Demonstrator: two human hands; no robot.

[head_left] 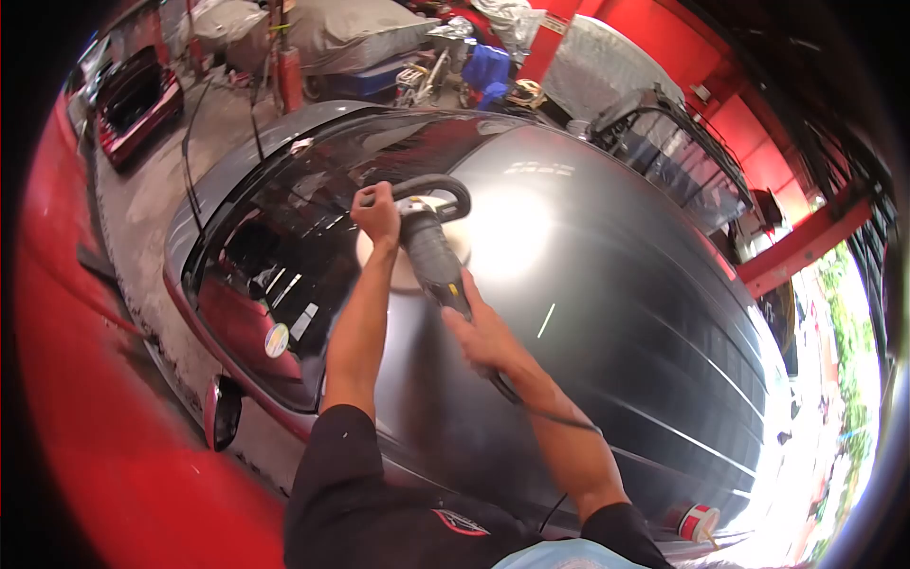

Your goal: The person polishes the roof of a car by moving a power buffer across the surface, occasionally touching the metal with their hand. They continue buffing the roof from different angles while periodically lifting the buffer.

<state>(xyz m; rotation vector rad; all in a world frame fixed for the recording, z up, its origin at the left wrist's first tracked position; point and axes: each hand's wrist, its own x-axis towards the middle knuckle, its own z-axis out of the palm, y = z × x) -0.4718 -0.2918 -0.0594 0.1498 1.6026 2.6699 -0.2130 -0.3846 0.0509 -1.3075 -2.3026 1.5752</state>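
A grey and black car polisher (432, 256) rests on the dark car roof (607, 313), near the top edge of the windshield (284, 247). Its round pale pad (403, 270) shows partly from under the machine's head. My left hand (377, 214) is closed around one side of the black loop handle (447, 182) at the front. Farther back, my right hand (485, 332) wraps around the rear of the polisher body. From there a black cord (559, 417) runs back along my right forearm.
A red and white tub (699, 523) stands at the roof's near right edge. The side mirror (224, 413) sticks out at lower left. Behind the car are covered vehicles (351, 38), a blue cloth (487, 71) and a black rack (678, 156). A red wall (95, 427) runs along the left.
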